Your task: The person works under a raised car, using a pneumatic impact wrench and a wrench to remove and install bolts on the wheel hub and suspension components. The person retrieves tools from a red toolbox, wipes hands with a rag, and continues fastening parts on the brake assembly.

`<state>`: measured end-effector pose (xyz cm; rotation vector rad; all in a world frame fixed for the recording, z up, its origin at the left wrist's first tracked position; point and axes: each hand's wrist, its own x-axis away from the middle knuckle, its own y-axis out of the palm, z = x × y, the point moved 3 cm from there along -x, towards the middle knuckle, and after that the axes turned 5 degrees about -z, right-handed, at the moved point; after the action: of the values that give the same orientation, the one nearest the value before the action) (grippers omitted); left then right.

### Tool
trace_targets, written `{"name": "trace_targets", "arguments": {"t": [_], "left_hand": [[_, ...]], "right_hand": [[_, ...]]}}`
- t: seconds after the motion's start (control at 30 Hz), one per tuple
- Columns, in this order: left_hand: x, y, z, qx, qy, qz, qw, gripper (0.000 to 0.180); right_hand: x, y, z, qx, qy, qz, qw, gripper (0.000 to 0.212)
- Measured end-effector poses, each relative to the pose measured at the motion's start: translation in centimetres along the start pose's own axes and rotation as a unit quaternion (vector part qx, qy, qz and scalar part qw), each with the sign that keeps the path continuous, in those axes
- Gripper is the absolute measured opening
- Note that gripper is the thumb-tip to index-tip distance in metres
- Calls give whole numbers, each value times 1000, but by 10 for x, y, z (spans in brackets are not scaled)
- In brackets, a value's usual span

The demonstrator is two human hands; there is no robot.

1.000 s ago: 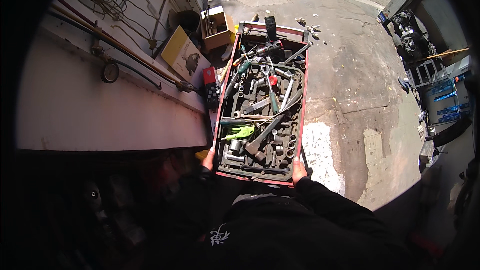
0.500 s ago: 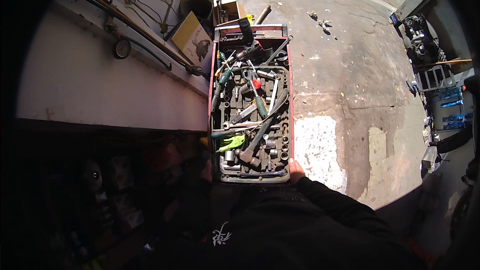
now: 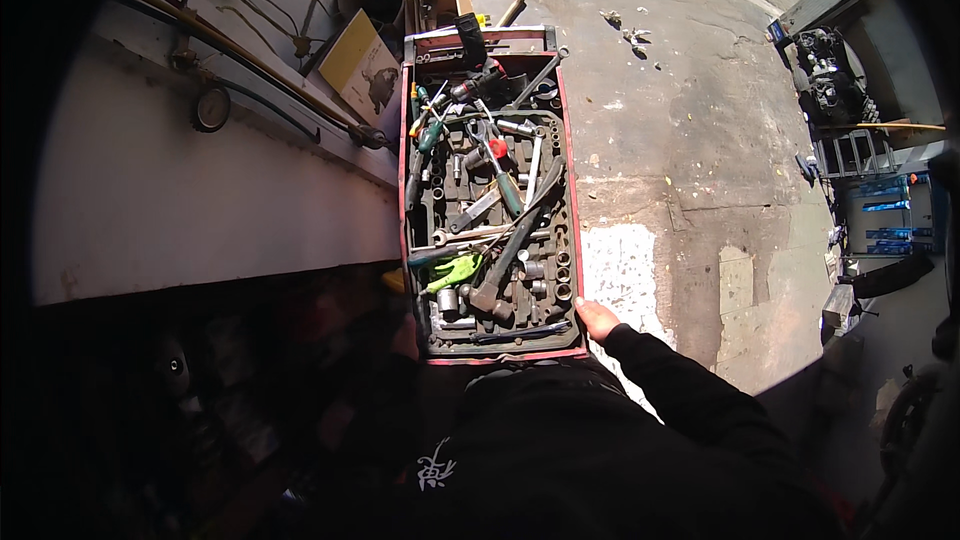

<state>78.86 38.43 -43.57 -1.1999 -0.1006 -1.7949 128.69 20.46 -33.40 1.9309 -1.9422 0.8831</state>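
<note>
In front of me is a long red-rimmed tool cart [image 3: 571,165], its top tray full of tools. My right hand [image 3: 598,319] grips the rim at its near right corner, thumb on top. Against the near left side, deep in shadow, is my left hand [image 3: 406,338]; its fingers cannot be made out. Closest to my hands in the tray lie a hammer [image 3: 490,299], a bright green glove [image 3: 456,272] and several sockets [image 3: 562,276]. Farther up are a green-handled ratchet [image 3: 509,194], a combination wrench [image 3: 537,152] and a black-and-red power tool [image 3: 484,78].
A white wall [image 3: 220,210] with hoses and a gauge [image 3: 210,109] runs along the left. Behind the cart stand a box [image 3: 436,2] and a yellowish board [image 3: 360,65]. Concrete floor [image 3: 690,160] stretches right, toward an engine [image 3: 826,75] and a ladder [image 3: 855,155].
The cart's near end has swung right relative to the floor, so the cart now stands at a slight angle. My right hand has gone with it, still on the rim.
</note>
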Motion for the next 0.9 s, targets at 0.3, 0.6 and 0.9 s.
{"name": "trace_targets", "arguments": {"t": [0.3, 0.6, 0.9], "left_hand": [[-6, -12, -8, 70, 229, 116, 964, 48], [135, 26, 260, -105, 211, 415, 879, 32], [59, 262, 564, -409, 458, 82, 785, 43]], "right_hand": [[-93, -120, -73, -63, 80, 9, 995, 34], [-297, -188, 17, 297, 136, -108, 939, 43], [-395, -231, 113, 228, 209, -98, 946, 59]]}}
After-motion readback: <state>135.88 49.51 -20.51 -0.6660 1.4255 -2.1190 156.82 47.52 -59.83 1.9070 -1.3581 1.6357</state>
